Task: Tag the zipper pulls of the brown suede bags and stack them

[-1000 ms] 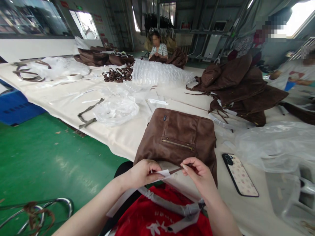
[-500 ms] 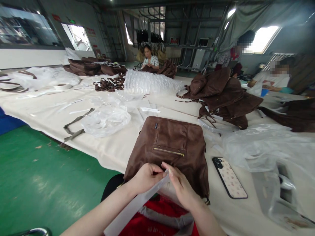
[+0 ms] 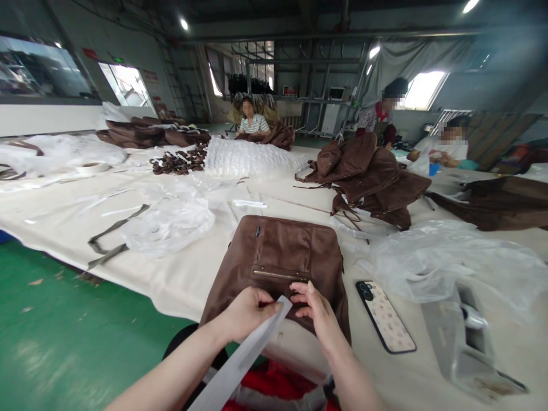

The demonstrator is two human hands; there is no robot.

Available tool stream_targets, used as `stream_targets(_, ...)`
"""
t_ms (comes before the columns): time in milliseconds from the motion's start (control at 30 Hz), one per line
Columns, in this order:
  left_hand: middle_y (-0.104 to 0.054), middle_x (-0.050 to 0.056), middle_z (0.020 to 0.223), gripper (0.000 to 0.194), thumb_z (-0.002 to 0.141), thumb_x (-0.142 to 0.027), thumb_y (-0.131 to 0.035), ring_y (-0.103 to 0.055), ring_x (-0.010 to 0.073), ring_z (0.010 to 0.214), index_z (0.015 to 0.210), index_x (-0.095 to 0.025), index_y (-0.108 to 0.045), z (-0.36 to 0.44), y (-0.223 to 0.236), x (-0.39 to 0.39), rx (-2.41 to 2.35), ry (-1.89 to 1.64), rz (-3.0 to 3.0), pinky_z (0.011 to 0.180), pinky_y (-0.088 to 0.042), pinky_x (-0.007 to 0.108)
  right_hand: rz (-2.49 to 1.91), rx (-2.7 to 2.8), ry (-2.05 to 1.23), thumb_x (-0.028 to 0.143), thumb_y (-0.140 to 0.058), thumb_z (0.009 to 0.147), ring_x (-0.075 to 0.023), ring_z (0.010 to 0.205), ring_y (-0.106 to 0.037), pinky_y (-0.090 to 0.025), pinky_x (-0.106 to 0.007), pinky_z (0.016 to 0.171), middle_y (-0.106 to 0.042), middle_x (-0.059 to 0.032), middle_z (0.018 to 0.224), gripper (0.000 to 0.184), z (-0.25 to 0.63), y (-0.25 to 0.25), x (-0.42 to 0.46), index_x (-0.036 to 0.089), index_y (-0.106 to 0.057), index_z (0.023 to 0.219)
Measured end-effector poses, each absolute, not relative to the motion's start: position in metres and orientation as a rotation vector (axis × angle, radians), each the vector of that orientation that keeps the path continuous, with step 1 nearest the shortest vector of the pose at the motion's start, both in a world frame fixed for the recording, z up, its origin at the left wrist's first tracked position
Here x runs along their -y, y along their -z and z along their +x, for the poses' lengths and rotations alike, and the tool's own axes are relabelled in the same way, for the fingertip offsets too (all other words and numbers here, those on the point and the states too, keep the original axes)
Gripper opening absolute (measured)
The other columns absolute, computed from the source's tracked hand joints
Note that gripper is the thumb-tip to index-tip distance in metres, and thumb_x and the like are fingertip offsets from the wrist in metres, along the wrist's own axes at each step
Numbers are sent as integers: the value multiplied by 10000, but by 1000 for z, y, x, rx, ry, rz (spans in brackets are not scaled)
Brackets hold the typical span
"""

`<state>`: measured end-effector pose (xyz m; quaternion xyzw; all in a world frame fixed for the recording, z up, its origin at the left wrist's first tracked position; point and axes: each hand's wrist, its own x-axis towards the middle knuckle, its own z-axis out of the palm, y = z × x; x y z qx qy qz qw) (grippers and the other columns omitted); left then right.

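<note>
A long strip of whitish, translucent paper or film point(image 3: 248, 353) slants up from the bottom edge, its upper end pinched in my left hand point(image 3: 249, 311). Just to the right of that end, my right hand point(image 3: 315, 311) has its fingers spread and holds nothing. Both hands are over the near part of a brown bag point(image 3: 282, 245), which lies flat on the table with a gold zipper across its front. The bag's lower edge is partly hidden by my hands and the strip.
Right of the bag lies a phone in a patterned case point(image 3: 389, 319), beside clear plastic bags point(image 3: 428, 257). Brown bags point(image 3: 372, 177) are piled farther back. Bubble wrap point(image 3: 252, 160), a crumpled plastic bag point(image 3: 169, 222) and a grey-green strap point(image 3: 113, 234) lie on the table point(image 3: 175, 279). Several people sit or stand beyond.
My right hand has come off the strip's end and spread its fingers. My left hand still pinches the strip. The whole view has shifted a little.
</note>
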<state>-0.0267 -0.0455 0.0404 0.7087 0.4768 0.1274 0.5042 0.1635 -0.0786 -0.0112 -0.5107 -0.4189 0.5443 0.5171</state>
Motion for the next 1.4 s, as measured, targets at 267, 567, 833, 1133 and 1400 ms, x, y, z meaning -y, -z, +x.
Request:
stream_targets(267,-261,-40,574,458,828,-517,-504,-238,89,551,547,-160,-440,-38,-46,38,-976,-198,1850,478,-209,218,-1324,1039,-1335,705,-381,858,-160,621,-652,-448,-225,445,-666,-72,902,677,169,11,71,217,-549,1296)
stream_targets(567,-277,-37,570,478,813,-541,-508,-254,88,551,535,-158,-440,-25,-48,35,-1059,-271,1768,472,-196,220,-1292,1120,-1332,705,-327,876,-187,729,-654,-443,-233,478,-655,-106,1001,669,169,18,66,179,-650,1135)
stream_targets(833,-281,-40,531,460,785,-532,-510,-257,87,521,517,-165,-440,-12,-44,30,-1192,-300,1793,461,-194,227,-1352,1333,-1139,636,-297,924,-201,760,-626,-491,-289,589,-674,-84,1003,591,171,8,77,234,-659,1161)
stream_targets(1133,-313,-43,481,459,786,-539,-496,-285,90,477,513,-177,-424,-14,-49,31,-1201,-205,1766,438,-196,230,-1290,1457,-1049,537,-306,963,-218,849,-615,-506,-296,643,-669,-76,1007,508,172,4,84,256,-696,1125)
stream_targets(1400,-334,-38,525,425,811,-468,-464,-302,94,515,520,-158,-474,3,-26,24,-1260,-324,1828,480,-231,235,-1461,1244,-957,406,-408,926,-168,660,-616,-503,-295,593,-664,-37,914,462,179,17,79,257,-473,1358)
